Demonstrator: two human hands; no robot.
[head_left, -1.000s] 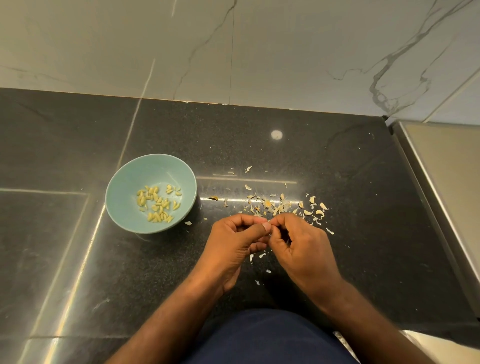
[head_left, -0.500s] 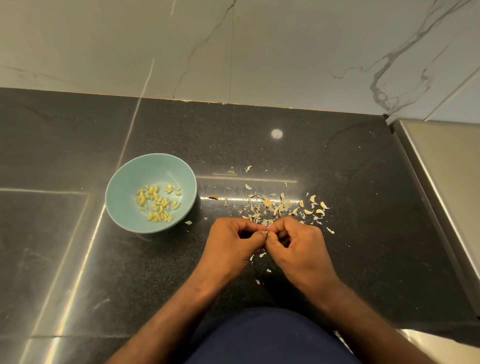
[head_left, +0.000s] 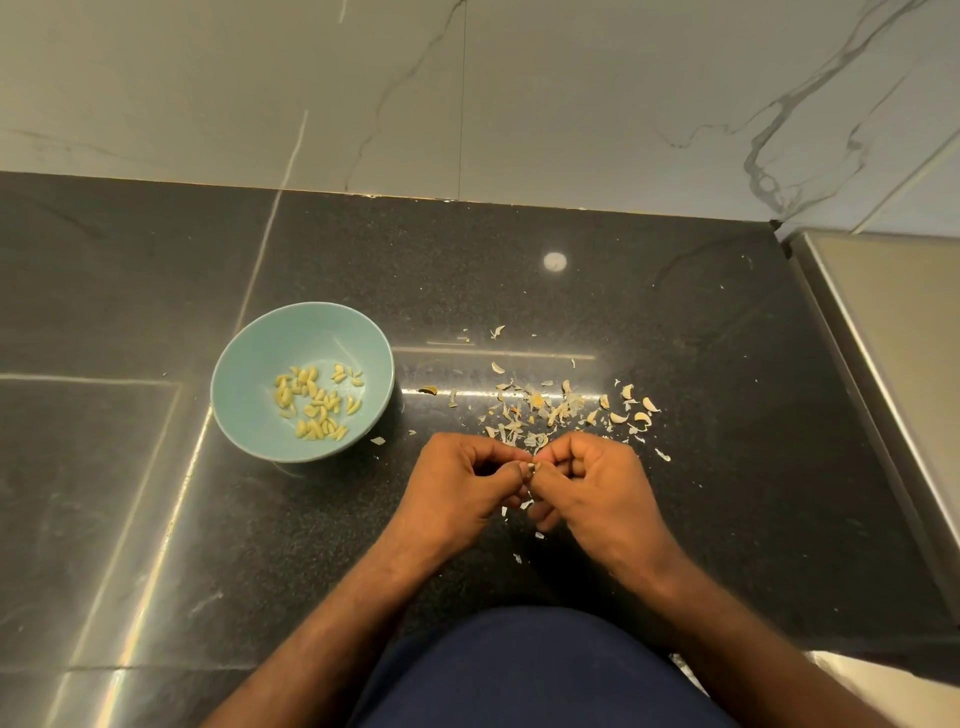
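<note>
Head view: left hand (head_left: 462, 483) and right hand (head_left: 592, 488) pinch one small pale seed (head_left: 530, 469) between them, low over a black speckled stone countertop (head_left: 649, 312).

Both hands meet thumb to thumb, fingers curled inward and clamped on the small pale seed, which shows only as a sliver between the thumb tips; whether its skin is on cannot be told. Just beyond the fingers lies a scatter of dry pale husk flakes (head_left: 561, 405), with a few more flakes below the fingers, nearer the person. Well to the left of the fingers sits a round light-blue ceramic bowl (head_left: 249, 358) holding peeled yellowish kernels (head_left: 317, 402).
</note>
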